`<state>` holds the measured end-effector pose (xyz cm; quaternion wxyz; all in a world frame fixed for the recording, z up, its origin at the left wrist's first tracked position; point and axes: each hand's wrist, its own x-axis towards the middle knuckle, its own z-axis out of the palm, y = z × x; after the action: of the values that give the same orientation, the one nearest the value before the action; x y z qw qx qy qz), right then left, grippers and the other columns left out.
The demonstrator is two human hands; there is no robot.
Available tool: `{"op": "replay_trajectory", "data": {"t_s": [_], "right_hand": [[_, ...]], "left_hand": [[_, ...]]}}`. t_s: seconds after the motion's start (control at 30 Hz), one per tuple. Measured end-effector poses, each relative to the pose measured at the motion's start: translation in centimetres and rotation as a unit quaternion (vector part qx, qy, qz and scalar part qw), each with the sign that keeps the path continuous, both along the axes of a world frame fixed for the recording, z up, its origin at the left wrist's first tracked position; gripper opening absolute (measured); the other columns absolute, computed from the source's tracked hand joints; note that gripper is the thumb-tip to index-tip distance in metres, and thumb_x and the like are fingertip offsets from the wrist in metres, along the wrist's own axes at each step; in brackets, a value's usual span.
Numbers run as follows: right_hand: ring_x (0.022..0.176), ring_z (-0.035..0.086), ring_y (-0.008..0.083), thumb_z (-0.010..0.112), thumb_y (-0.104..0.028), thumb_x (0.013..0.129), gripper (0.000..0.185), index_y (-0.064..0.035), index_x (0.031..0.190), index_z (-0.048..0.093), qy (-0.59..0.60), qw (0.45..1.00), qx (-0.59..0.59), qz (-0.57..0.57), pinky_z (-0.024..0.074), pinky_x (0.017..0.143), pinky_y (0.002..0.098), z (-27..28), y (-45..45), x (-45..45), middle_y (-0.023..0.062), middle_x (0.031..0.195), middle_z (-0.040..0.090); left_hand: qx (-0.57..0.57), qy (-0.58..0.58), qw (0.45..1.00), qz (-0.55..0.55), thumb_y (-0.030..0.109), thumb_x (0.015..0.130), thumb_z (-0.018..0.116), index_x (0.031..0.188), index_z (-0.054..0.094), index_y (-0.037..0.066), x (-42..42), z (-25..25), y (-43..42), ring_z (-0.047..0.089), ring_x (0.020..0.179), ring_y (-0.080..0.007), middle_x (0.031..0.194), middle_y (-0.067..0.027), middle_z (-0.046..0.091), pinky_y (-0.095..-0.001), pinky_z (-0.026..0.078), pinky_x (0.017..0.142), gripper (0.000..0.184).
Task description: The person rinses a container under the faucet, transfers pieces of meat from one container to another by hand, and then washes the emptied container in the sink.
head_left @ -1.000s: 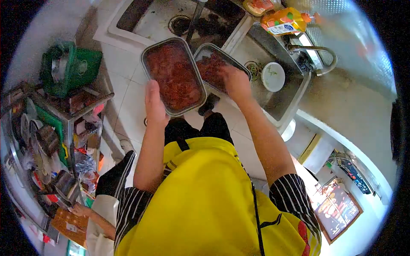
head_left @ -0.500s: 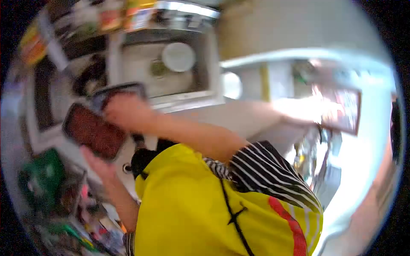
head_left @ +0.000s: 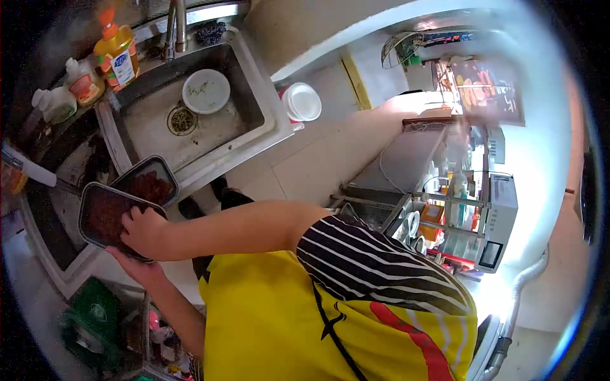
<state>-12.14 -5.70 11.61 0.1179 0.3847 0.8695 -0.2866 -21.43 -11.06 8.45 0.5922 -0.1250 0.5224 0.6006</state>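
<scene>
My left hand [head_left: 136, 267] is closed on the near edge of a metal-rimmed tray [head_left: 101, 213] filled with dark red meat, held over the sink's front edge. Inside that tray, my right hand [head_left: 143, 232] rests on the meat with its fingers spread and bent; its fingertips partly sink out of sight. A second tray [head_left: 152, 181], also with red meat, sits just behind and to the right, partly covered by the first one. Neither hand touches this second tray visibly.
The right sink basin [head_left: 152, 136] holds a white round lid or bowl [head_left: 206, 91] beside a clogged drain. Soap bottles [head_left: 117, 57] and a faucet [head_left: 176, 38] stand behind. A white bucket [head_left: 302, 101] is right of the sink. A green bin [head_left: 95, 317] stands lower left; shelving [head_left: 445, 209] is at right.
The view has swung to the right, putting the trays at left. My right hand has moved from the second tray into the one my left hand holds.
</scene>
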Motion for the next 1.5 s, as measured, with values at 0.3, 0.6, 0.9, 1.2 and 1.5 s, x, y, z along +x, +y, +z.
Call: {"op": "replay_trajectory", "data": {"t_s": [0.3,0.6,0.9,1.2,1.5], "right_hand": [[0.092,0.071,0.0318,0.058,-0.016,0.088,0.023,-0.0037,0.101,0.072,0.031,0.997,-0.074,-0.002,0.0582,0.075,0.0428,-3.0,0.4,-0.5,0.0176,0.106,0.070],[0.094,0.068,0.0328,0.054,-0.010,0.086,0.015,-0.0050,0.094,0.065,0.123,0.992,0.033,0.021,0.0556,0.079,0.0414,-0.4,2.2,0.4,0.0158,0.098,0.068],[0.099,0.064,0.0372,0.051,-0.006,0.086,0.024,-0.0081,0.101,0.069,0.203,0.977,0.025,-0.055,0.0517,0.086,0.0451,1.1,3.4,-0.2,0.0166,0.102,0.068],[0.097,0.064,0.0370,0.060,-0.006,0.088,0.021,-0.0057,0.106,0.069,0.172,0.985,0.014,-0.014,0.0512,0.087,0.0412,2.0,4.0,-1.3,0.0176,0.106,0.068],[0.078,0.061,0.0172,0.057,0.003,0.092,0.019,-0.0025,0.109,0.065,0.229,0.967,-0.089,-0.063,0.0505,0.070,0.0297,5.0,4.5,-1.1,0.0075,0.099,0.065]], "left_hand": [[0.057,0.012,0.998,-0.033,0.058,0.101,0.042,0.149,0.039,0.007,0.3,-1.7,0.5,0.046,0.133,-0.0300,0.146,-0.0116,0.048,-0.0458,0.037,0.112,0.070],[0.140,0.063,0.988,-0.019,0.048,0.103,0.045,0.139,0.048,0.008,-0.2,-4.4,-0.9,0.053,0.124,-0.0280,0.135,-0.0101,0.056,-0.0449,0.042,0.106,0.054],[0.146,0.042,0.988,0.006,0.049,0.102,0.049,0.143,0.041,-0.001,-0.1,-5.3,-1.7,0.047,0.130,-0.0233,0.141,-0.0152,0.049,-0.0379,0.037,0.110,0.065],[0.086,0.192,0.977,-0.026,0.055,0.099,0.051,0.155,0.026,0.003,-0.4,-6.3,-1.8,0.034,0.143,-0.0306,0.155,-0.0187,0.037,-0.0377,0.026,0.117,0.080],[0.117,0.151,0.982,0.017,0.060,0.097,0.052,0.155,0.029,0.007,-1.4,-4.6,-2.6,0.036,0.141,-0.0249,0.152,-0.0121,0.040,-0.0349,0.028,0.115,0.082]]}}
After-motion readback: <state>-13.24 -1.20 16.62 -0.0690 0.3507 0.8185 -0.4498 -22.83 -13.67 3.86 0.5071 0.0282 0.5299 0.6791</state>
